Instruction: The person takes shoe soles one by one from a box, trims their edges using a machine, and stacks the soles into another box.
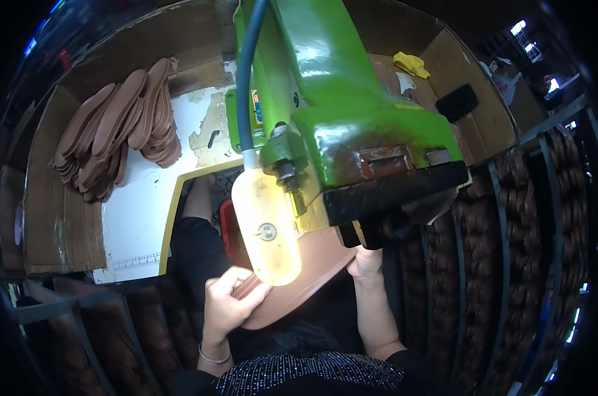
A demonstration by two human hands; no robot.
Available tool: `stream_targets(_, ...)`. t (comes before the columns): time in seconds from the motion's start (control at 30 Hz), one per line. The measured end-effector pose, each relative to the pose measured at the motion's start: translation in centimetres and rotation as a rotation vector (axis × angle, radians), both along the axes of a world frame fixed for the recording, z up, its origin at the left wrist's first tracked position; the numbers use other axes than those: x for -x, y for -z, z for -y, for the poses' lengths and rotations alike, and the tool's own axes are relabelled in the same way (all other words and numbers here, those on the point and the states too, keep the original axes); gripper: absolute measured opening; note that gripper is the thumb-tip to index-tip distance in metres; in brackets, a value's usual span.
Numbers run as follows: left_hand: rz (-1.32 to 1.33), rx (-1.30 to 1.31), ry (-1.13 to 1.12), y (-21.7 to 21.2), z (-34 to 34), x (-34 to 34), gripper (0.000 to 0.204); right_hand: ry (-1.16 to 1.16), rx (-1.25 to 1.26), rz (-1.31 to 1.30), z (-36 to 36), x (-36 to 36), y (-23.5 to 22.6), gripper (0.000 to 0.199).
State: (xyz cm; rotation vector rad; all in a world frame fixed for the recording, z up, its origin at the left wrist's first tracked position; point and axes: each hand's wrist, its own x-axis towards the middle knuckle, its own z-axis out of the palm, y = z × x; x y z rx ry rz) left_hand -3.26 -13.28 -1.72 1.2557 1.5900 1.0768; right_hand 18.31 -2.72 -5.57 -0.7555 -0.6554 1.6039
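A smooth brown leather-like piece (322, 267) is stretched between my two hands, under the head of a green machine (371, 125). My left hand (229, 302), with a bracelet at the wrist, is closed on the piece's near left edge, where a folded or layered strip shows between thumb and fingers. At the right end of the piece, my right hand (366, 263) grips its edge, with some fingers hidden beneath the machine. A glowing oblong lamp (267, 224) hangs in front and covers part of the piece. The machine's working point cannot be seen.
Brown sole-shaped pieces (120, 119) lie heaped on the white table (134, 211) at left, inside cardboard walls (64, 224). A yellow cloth (411, 64) and a dark flat object (457, 101) lie behind the machine. Racks of brown pieces (517, 218) stand right and lower left.
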Motion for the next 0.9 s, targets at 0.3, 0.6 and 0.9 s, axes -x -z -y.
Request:
stream_targets(0.3,0.159,0.005,0.251,2.0,0.4,-1.8,0.033,-0.104,-0.185,0.225,-0.5,1.3,-1.8,0.033)
stream_targets(0.6,0.753,-0.748,0.179,4.8,-7.9,-5.5,0.019,0.049,-0.156,0.218,-1.0,-0.2,-3.5,0.021)
stream_targets(0.9,0.106,-0.230,-0.154,3.4,-1.4,-3.1,0.015,-0.163,-0.227,0.455,1.1,1.7,-2.7,0.030)
